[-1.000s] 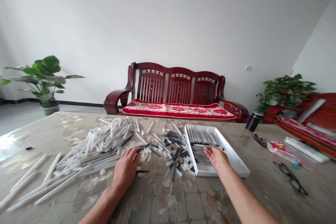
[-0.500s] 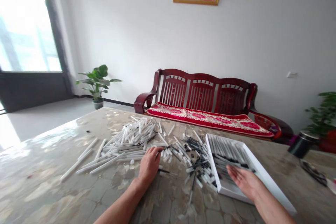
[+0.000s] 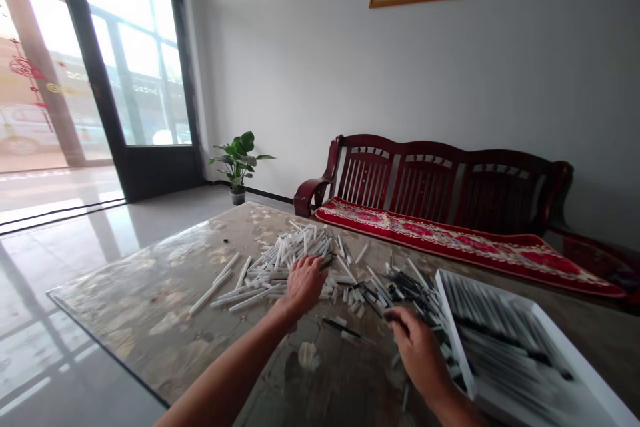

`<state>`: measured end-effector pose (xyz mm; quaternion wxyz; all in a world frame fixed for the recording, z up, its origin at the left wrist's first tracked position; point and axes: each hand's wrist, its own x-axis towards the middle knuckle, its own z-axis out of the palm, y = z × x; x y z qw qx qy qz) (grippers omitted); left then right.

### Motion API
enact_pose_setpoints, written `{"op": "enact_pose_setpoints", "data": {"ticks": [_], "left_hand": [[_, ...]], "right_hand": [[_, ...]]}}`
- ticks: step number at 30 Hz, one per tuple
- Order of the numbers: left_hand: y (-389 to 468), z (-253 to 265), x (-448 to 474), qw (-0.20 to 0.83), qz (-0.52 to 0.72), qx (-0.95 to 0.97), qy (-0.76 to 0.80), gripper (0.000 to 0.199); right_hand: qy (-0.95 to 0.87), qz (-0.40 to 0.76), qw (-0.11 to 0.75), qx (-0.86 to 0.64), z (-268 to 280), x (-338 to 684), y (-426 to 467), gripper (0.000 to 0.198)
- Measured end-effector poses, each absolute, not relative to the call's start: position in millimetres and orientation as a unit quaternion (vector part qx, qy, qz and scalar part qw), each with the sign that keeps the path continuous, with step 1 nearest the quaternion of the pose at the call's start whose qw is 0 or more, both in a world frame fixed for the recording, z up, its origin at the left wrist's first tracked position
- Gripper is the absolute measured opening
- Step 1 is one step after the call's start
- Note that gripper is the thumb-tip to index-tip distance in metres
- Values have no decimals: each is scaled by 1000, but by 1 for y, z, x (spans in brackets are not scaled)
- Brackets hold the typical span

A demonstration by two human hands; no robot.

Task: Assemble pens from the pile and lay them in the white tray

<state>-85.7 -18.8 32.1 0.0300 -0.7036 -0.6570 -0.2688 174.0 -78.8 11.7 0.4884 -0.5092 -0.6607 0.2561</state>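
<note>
My left hand (image 3: 306,281) lies at the near side of a pile of slim white tubes (image 3: 265,275). Its fingers are bent together, and a dark piece shows by the thumb; what it holds is unclear. Over the table at centre right, my right hand (image 3: 414,343) has its fingers pinched, with a small dark bit at the blurred tips. Between the hands lies a thin black pen-like piece (image 3: 341,327). Loose short white and black parts (image 3: 400,285) are strewn beyond my right hand. To its right, a white box (image 3: 467,360) holds rows of slim grey-and-black pen-like sticks (image 3: 500,330).
The stone-patterned table (image 3: 165,320) has its left edge in view. Behind it stands a dark red wooden bench (image 3: 430,173) with a red floral cover (image 3: 420,227). A potted plant (image 3: 240,160) and a glass door (image 3: 135,67) are at the left.
My right hand has moved left, out of the box and over the table. My left hand has reached further into the white tubes. The view has turned left.
</note>
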Motion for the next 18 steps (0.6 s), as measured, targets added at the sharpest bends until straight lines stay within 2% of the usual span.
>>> {"op": "enact_pose_setpoints", "data": {"ticks": [5,11,18], "left_hand": [[-14,15,-115,31,-185,-694,-695,42],[-31,-5,-111,36,-189,-718,-669,45],[-53,-5,-84,27,-177,-748,-639,48]], "right_hand": [[-728,125,454,-499,-3,169,-61,25],[-738,80,462,-485,-28,172,-59,29],[-754,45,447,-480,-35,175,-57,31]]}}
